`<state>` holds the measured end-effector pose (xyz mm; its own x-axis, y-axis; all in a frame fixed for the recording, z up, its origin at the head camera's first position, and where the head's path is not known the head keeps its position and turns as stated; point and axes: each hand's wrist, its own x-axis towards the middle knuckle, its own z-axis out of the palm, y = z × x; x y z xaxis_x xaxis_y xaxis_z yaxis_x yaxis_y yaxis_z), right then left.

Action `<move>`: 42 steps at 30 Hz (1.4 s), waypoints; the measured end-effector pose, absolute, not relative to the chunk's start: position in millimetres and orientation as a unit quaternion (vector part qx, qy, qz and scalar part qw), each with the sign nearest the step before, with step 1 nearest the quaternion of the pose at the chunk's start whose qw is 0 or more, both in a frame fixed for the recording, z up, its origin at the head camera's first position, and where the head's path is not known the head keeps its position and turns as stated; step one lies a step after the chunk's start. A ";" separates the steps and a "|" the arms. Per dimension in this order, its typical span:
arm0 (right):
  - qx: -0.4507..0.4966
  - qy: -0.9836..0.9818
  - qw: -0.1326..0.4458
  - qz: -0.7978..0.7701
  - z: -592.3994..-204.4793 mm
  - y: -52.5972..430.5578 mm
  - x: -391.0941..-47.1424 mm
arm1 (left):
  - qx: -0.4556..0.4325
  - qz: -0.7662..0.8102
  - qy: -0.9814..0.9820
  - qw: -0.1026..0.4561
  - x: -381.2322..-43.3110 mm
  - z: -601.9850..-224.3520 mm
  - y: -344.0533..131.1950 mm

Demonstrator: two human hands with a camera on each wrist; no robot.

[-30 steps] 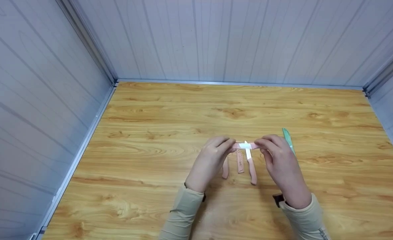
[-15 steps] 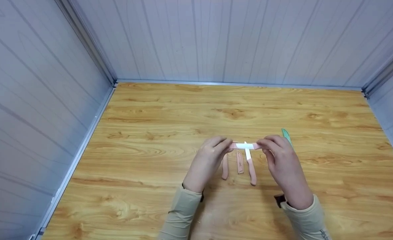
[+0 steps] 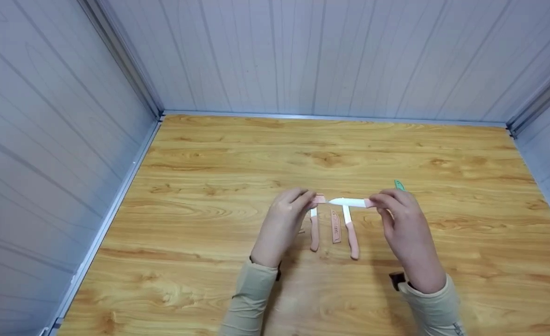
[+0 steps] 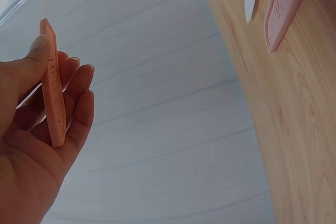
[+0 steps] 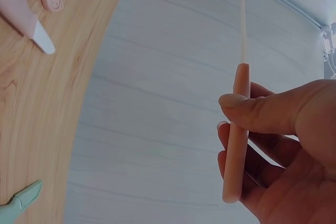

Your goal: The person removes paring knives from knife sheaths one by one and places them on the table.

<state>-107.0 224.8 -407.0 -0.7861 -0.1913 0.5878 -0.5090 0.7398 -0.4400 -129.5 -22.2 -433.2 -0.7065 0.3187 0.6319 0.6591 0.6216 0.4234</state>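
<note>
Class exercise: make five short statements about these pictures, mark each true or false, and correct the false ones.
1. The right hand holds a knife by its pink handle. True.
2. The left hand grips a green sheath. False: it grips a pink sheath.
3. The held knife's white blade is fully hidden. False: it shows between the hands.
4. Another pink sheath lies on the table between a second knife and a third knife. True.
5. A green item lies beside the left hand. False: it is by the right hand, partly hidden in the head view.
</note>
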 end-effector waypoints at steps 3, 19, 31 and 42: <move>0.190 -0.897 0.262 0.301 -407.5 227.9 -106.8 | -0.275 -0.332 -0.863 0.265 -130.8 -432.5 -26.3; 0.155 -0.910 0.230 0.308 -413.5 224.8 -104.3 | -0.255 -0.397 -0.854 0.218 -128.4 -438.7 -33.7; 0.146 -0.909 0.179 0.348 -420.8 217.1 -108.6 | -0.286 -0.425 -0.837 0.192 -128.9 -440.4 -38.4; 0.130 -0.901 0.121 0.396 -427.1 207.8 -112.4 | -0.255 -0.463 -0.834 0.156 -128.2 -441.0 -36.7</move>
